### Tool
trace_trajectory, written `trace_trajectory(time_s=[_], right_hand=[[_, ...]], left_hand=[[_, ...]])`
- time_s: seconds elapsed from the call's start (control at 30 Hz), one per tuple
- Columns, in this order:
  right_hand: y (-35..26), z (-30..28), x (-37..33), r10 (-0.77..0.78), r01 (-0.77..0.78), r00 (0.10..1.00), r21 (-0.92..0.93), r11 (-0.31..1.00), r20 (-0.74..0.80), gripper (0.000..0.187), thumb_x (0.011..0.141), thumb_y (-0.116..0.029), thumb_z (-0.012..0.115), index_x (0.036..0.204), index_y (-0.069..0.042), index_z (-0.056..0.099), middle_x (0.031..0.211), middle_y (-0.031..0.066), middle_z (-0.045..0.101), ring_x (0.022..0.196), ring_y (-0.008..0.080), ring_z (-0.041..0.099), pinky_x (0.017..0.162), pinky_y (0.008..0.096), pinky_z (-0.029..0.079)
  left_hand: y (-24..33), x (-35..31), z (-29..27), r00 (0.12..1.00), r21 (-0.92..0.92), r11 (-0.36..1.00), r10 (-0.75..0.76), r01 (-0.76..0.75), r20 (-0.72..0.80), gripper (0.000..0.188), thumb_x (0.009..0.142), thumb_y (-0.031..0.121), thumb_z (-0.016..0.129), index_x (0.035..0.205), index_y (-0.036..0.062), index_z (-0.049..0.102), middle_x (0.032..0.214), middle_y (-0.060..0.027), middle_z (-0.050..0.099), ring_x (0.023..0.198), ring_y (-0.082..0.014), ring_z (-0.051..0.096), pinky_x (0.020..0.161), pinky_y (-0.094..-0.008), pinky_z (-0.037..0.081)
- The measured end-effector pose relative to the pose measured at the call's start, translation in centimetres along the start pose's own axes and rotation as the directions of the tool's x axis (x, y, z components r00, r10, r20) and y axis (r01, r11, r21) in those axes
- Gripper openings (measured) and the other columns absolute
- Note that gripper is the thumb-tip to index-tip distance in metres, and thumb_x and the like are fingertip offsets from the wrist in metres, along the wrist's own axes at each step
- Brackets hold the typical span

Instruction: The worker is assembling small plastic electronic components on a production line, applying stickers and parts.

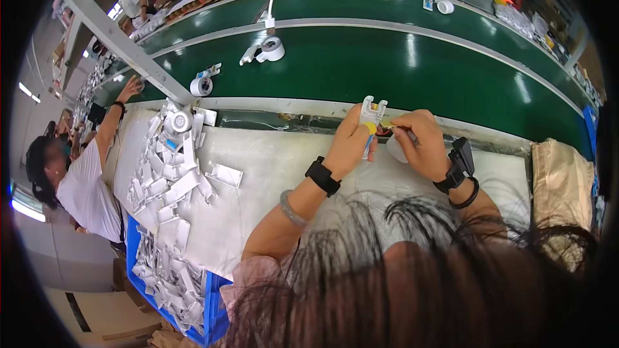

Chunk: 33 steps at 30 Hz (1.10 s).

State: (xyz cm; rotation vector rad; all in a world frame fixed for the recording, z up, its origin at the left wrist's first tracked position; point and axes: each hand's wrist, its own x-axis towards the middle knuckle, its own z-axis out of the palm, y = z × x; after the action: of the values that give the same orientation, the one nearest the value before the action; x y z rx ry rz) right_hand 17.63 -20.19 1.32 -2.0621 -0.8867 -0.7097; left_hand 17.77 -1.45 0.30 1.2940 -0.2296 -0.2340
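In front of me, my left hand (pixel 345 146) grips a white plastic housing (pixel 373 111) upright, its two-pronged end pointing away. A yellow part (pixel 370 128) and a bit of blue show on it by my thumb. My right hand (pixel 422 140) is closed at the housing's right side, thumb and fingertips pinching a small yellow-green piece (pixel 387 124) with reddish wire beside it. A round white part (pixel 398 148) shows under the right fingers, partly hidden; I cannot tell whether the hand holds it.
White plastic parts (pixel 161 171) heap on the pale worktable (pixel 277 154) at left; more fill a blue crate (pixel 216 306) below. Beyond runs a green conveyor belt (pixel 348 58) carrying white round-headed units (pixel 272 49). A slanted post (pixel 122 45) and a co-worker (pixel 87 183) are at left; tan cloth (pixel 561 187) lies right.
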Motion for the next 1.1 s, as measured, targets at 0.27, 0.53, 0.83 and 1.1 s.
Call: trace_trajectory(time_s=[0.27, 0.53, 0.83, 1.1], right_hand=[[-0.9, 1.2, -0.3, -0.06, 0.066, 0.996, 0.094, 0.993, -0.061, 0.019, 0.079, 0.007, 0.064, 0.095, -0.002, 0.06, 0.086, 0.0133, 0.061, 0.081, 0.0283, 0.06, 0.076, 0.0343, 0.047], [0.8, 0.4, -3.1, 0.102, -0.123, 0.99, 0.25, 0.96, 0.096, 0.017, 0.089, 0.008, 0.053, 0.104, 0.001, 0.055, 0.1, 0.0161, 0.058, 0.086, 0.0235, 0.06, 0.079, 0.0311, 0.047], [1.4, 1.1, -3.3, 0.076, -0.096, 0.994, 0.262, 0.96, 0.084, 0.017, 0.091, 0.008, 0.05, 0.106, 0.001, 0.053, 0.104, 0.015, 0.056, 0.087, 0.0216, 0.059, 0.083, 0.0312, 0.046], [1.2, 1.4, -4.2, 0.057, -0.07, 0.992, 0.12, 0.99, 0.115, 0.02, 0.09, 0.007, 0.052, 0.109, 0.0, 0.054, 0.11, 0.0169, 0.057, 0.101, 0.0268, 0.058, 0.09, 0.0332, 0.044]], left_hand=[[-2.3, 0.2, -1.7, 0.978, 0.179, 0.964, 0.183, -0.198, 0.098, 0.041, 0.096, 0.028, 0.045, 0.126, 0.0002, 0.045, 0.096, -0.009, 0.06, 0.071, -0.0124, 0.06, 0.052, -0.0247, 0.05], [-0.7, -0.2, 1.1, 0.993, 0.133, 0.984, 0.118, -0.117, -0.006, 0.025, 0.099, 0.027, 0.042, 0.109, 0.0048, 0.045, 0.08, -0.0046, 0.054, 0.048, -0.0076, 0.051, 0.039, -0.022, 0.042], [-0.9, 0.2, 0.6, 0.991, 0.027, 0.991, 0.132, -0.132, 0.001, 0.017, 0.099, 0.019, 0.04, 0.104, 0.0038, 0.044, 0.078, -0.0081, 0.055, 0.045, -0.0121, 0.054, 0.035, -0.0241, 0.043], [0.1, -0.6, 0.3, 0.999, 0.097, 0.994, -0.051, 0.05, 0.008, 0.023, 0.082, 0.003, 0.043, 0.104, 0.0014, 0.049, 0.077, -0.0123, 0.058, 0.049, -0.0197, 0.058, 0.037, -0.0312, 0.047]])
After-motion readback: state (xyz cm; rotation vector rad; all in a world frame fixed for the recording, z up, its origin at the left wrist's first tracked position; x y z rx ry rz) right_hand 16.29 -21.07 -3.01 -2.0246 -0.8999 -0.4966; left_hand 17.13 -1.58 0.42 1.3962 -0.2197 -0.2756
